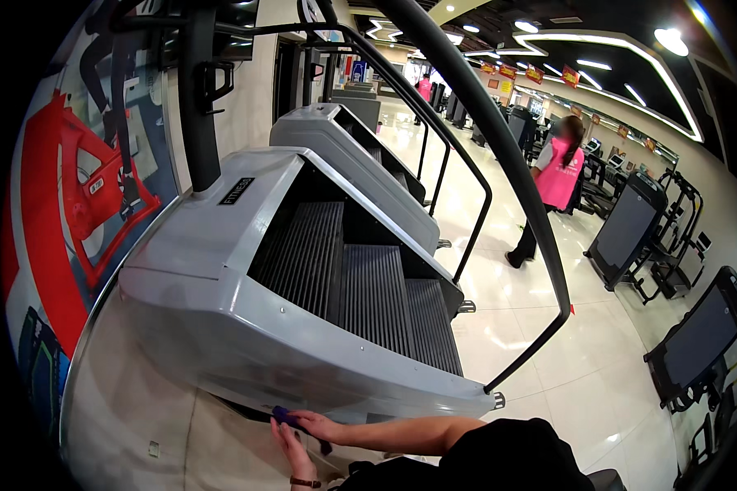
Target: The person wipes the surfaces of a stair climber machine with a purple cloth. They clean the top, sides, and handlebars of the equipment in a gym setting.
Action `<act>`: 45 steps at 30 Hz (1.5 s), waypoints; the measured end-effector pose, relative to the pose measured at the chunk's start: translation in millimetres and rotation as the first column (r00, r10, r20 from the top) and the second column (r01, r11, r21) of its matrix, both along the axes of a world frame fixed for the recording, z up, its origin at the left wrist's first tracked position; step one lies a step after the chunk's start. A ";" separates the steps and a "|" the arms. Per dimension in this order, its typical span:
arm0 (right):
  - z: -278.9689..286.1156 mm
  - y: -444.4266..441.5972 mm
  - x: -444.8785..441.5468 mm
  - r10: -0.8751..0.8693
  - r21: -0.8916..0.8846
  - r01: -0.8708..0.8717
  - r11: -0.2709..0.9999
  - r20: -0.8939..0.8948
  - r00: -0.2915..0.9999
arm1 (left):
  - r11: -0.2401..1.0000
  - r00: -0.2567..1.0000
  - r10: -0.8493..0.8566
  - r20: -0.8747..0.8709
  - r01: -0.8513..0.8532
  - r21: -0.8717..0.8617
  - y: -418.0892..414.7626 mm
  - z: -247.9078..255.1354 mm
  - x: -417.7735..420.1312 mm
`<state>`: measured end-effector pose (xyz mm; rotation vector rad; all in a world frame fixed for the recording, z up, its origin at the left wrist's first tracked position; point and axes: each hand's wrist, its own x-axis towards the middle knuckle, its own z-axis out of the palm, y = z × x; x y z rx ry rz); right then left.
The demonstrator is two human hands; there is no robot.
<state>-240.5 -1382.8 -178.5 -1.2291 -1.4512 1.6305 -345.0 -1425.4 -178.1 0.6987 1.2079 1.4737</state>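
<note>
My right hand (317,426) reaches in from the right and is closed on a purple cloth (284,415). It is low beside the stair climber's grey side panel (338,393), near the floor. A dark end hangs below this hand; I cannot tell if it is the same cloth. My left hand (293,453), with a brown-banded wristwatch or bracelet (305,483), is held up with fingers extended. Its fingertips are at the cloth, apparently touching it. The stair climber (178,245) has ribbed black steps (374,288) and a black handrail (522,166).
A second stair climber (356,166) stands behind the first. A person in a pink vest (559,172) is on the tiled floor (528,344), with another person (424,89) farther off. Weight machines (626,227) line the right side. A printed wall panel (98,184) borders the left.
</note>
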 end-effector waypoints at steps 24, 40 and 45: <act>123.8 46.9 26.0 -0.480 0.611 -0.782 0.120 0.726 0.493 | 0.752 0.676 0.654 -0.339 -0.535 0.385 157.9 49.3 -27.9; 132.7 71.8 51.4 -0.694 0.542 -0.840 0.036 0.618 0.369 | 0.625 0.632 0.768 -0.101 -0.707 0.331 252.9 51.1 -192.7; 131.3 74.4 50.6 -0.687 0.505 -0.863 0.000 0.628 0.367 | 0.629 0.616 0.777 0.129 -0.760 -0.164 230.6 -76.5 -133.2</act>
